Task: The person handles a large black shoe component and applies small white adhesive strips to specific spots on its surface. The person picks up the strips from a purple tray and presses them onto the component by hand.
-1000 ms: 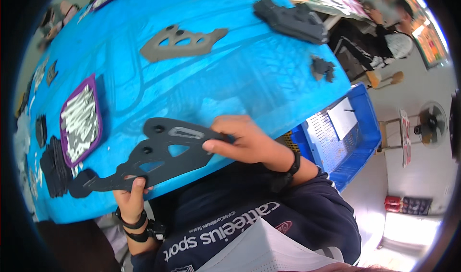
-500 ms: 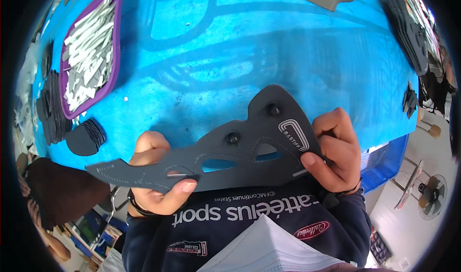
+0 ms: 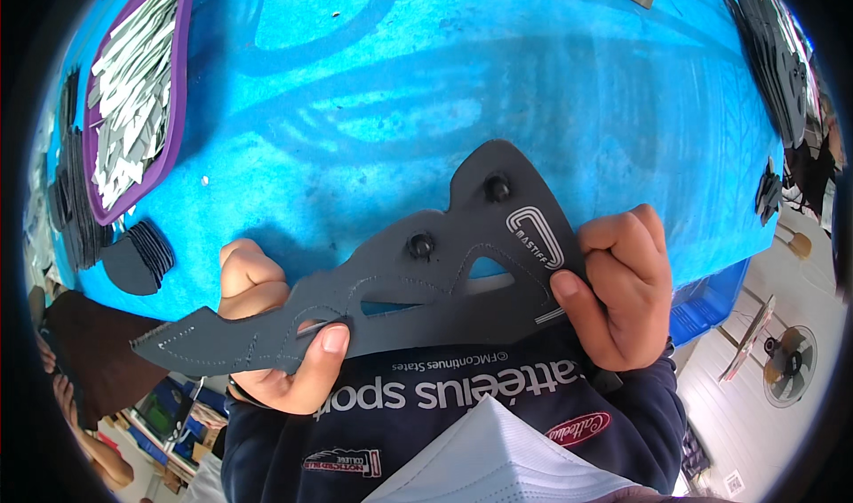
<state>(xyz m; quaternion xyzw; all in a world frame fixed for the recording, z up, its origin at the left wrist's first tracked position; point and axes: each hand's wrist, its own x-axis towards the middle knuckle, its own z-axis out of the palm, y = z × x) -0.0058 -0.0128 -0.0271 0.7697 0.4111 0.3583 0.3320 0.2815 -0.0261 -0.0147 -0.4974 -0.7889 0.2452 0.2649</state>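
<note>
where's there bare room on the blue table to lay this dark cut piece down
The middle of the blue table is bare, from the purple-rimmed tray of strips across to the dark stacks at the right edge. The left edge is crowded with dark pieces.

Bright, even daylight fills the scene, strongest on the pale floor beyond the right hand point(image 3: 622, 285). The dark cut-out sheet point(image 3: 400, 276) held between both hands casts a soft shadow on the blue table point(image 3: 498, 85) just above the left hand point(image 3: 275, 334). Focus is sharp around the grip. Farther out, the fisheye bends edges strongly and the rim fades to black.
</note>
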